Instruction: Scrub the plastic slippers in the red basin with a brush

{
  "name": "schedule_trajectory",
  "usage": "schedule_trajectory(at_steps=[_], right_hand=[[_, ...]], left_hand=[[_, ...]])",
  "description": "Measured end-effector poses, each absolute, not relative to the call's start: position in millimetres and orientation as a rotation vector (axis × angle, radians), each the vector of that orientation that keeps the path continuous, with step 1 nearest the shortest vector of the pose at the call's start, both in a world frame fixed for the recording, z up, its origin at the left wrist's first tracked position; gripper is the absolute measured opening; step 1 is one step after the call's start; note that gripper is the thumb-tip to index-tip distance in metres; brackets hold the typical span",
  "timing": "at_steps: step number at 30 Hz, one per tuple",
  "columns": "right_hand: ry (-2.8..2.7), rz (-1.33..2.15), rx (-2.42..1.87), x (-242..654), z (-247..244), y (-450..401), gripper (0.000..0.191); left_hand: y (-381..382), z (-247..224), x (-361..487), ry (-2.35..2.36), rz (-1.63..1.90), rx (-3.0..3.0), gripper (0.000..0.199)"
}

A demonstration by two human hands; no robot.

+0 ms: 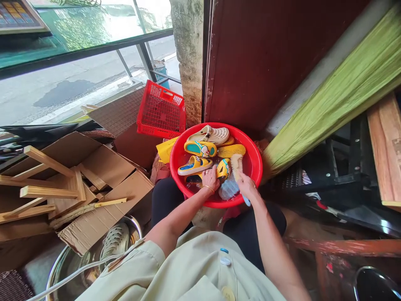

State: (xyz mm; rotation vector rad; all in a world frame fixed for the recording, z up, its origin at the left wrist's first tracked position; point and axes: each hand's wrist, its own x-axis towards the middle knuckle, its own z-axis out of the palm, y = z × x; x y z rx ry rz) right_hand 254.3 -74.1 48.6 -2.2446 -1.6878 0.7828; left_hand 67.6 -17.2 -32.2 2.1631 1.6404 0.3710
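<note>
My right hand [247, 186] is closed around a scrub brush [237, 164] with pale bristles and a light blue handle, its bristle end raised over the tub. My left hand [211, 179], with a thin bracelet at the wrist, grips a yellow slipper [223, 169] with a cartoon on its strap. Both hands are inside a red tub [256, 155] holding water. Around them lie another yellow slipper with a green insole [196, 148], a yellow one with a blue insole [191, 167], a beige clog [216, 134] and a yellow sole [232, 151]. A grey-blue item [228, 190] sits near the front rim.
Behind the tub stands a red plastic crate [161, 110]. On my left are a cardboard box [125, 188] with wooden stools and a metal basin [52, 274] containing a clog [115, 242]. A dark red panel [266, 62] and green cloth [338, 92] border the right.
</note>
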Motion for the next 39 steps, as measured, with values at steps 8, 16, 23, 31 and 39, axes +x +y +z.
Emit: schedule_trajectory(at_steps=[8, 16, 23, 31, 39], right_hand=[[-1.644, 0.742, -2.278, 219.7, 51.3, -71.2, 0.059], [-1.410, 0.972, -2.019, 214.6, 59.7, -108.3, 0.063], [-1.427, 1.368, -1.975, 196.8, 62.2, -156.5, 0.062], [-1.420, 1.221, -2.121, 189.2, 59.9, -60.2, 0.062], [-1.585, 1.357, -2.059, 197.7, 53.7, -49.2, 0.052]], left_hand=[[-15.4, -32.6, 65.1, 1.633, 0.367, 2.069, 0.060], [-4.1, -35.4, 60.3, 1.517, 0.891, 1.492, 0.065], [3.8, -36.6, 69.3, 1.139, 1.073, 1.011, 0.075], [4.5, -36.3, 70.7, 1.166, 1.039, 1.171, 0.068], [7.4, -46.8, 72.0, 1.231, 1.061, 0.954, 0.072]])
